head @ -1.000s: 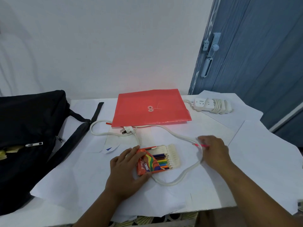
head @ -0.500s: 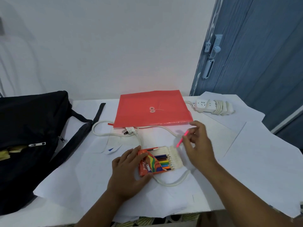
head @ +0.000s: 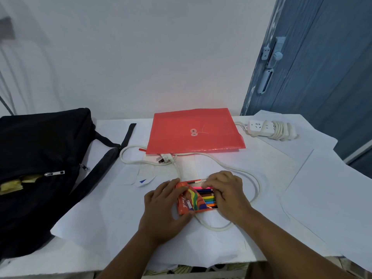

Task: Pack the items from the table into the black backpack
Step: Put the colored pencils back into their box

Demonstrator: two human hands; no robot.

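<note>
On the bench (head: 104,228), w/ white paper sheets spread over it, the pencil box (head: 191,200) lies near the front edge, just in front of the red folder (head: 193,131). Left hand (head: 163,210) grips the box's left end, thumb under, fingers curled over the top. Right hand (head: 225,194) sits on the box's right end, fingertips pinching a pink pencil (head: 198,187) at the box's far edge, alongside the other coloured pencils showing thru the open side. A white cord (head: 255,182) loops round the box & both hands, running back to a power strip (head: 267,129) right of the folder; its plug (head: 165,158) lies at the folder's front edge. Black backpack (head: 38,158) sits well left of the folder, zip part open, sth yellow showing inside. Blue door (head: 322,67) stands behind, right of the folder.
</note>
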